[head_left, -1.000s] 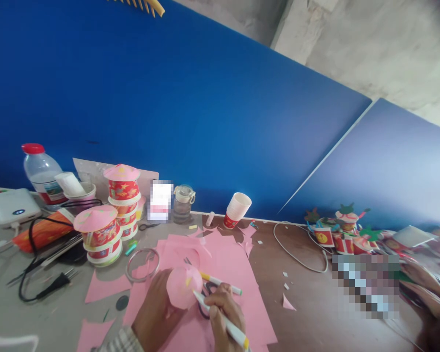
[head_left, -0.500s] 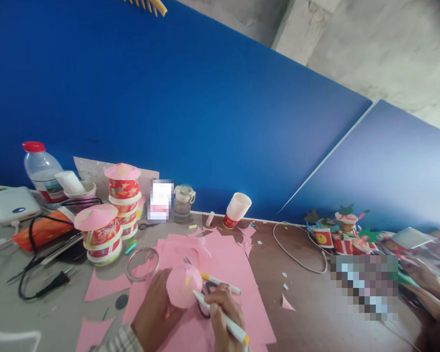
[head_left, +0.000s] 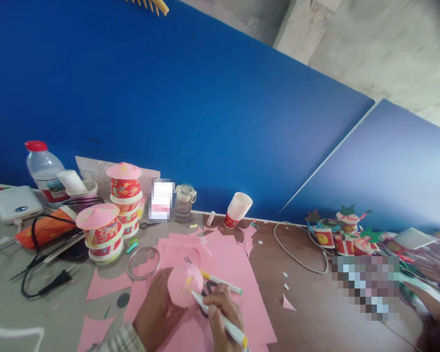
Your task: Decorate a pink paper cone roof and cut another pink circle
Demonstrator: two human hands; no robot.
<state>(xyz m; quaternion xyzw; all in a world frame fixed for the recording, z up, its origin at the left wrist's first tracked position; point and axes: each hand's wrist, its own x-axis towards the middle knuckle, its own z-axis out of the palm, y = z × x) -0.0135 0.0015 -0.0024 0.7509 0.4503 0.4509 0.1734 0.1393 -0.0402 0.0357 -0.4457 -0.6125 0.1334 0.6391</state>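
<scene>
My left hand [head_left: 157, 308] grips a pink paper cone [head_left: 183, 288] with small yellow marks on its top; whatever lies under the cone is hidden. In my right hand [head_left: 223, 310] is a white marker [head_left: 231, 328] with a yellow end, its tip at the cone's surface. Beneath both hands spread sheets of pink paper [head_left: 227, 259]. A second marker [head_left: 222, 283] lies on the paper just beyond my right hand, beside partly hidden scissors [head_left: 207, 288]. A clear ring-shaped roll [head_left: 143, 263] sits to the left of the cone.
Red paper-cup towers with pink cone roofs [head_left: 97, 217] stand at left, near a bottle [head_left: 46, 171], a power bank [head_left: 17, 204] and a plug [head_left: 60, 279]. A glass jar [head_left: 184, 205] and stacked cups [head_left: 238, 209] line the blue partition [head_left: 205, 98]. At right, another person's hand [head_left: 434, 298] appears.
The marker tip has shifted slightly left on the cone, and a yellow mark shows there. My left hand keeps its hold. The other person's hand at right has moved.
</scene>
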